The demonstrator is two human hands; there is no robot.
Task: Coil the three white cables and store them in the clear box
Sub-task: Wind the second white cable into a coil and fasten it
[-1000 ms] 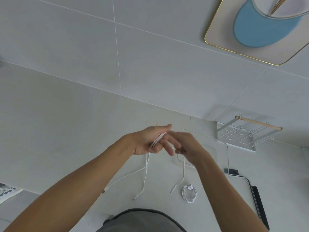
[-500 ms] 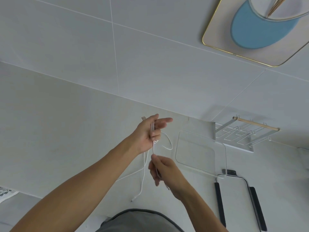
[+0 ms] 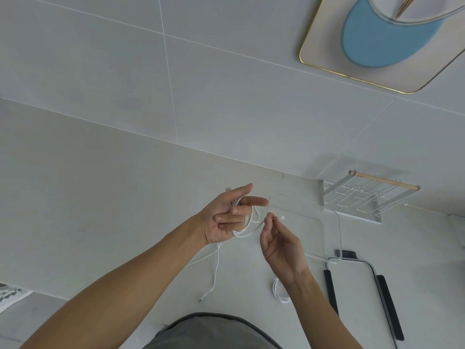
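At the centre of the frame the left hand (image 3: 221, 220) has loops of a thin white cable (image 3: 245, 229) wound round its curled middle fingers, with the index finger and thumb stretched out straight, while the right hand (image 3: 281, 245), just to its right, pinches that cable's free end near the plug between thumb and fingertips. The clear, shallow, rounded-rectangle plastic box (image 3: 327, 230) lies on the pale table right of centre, just behind the right hand. A second loose white cable (image 3: 214, 275) trails down the table at lower centre, and a third white cable already coiled (image 3: 278, 293) lies beside the right wrist.
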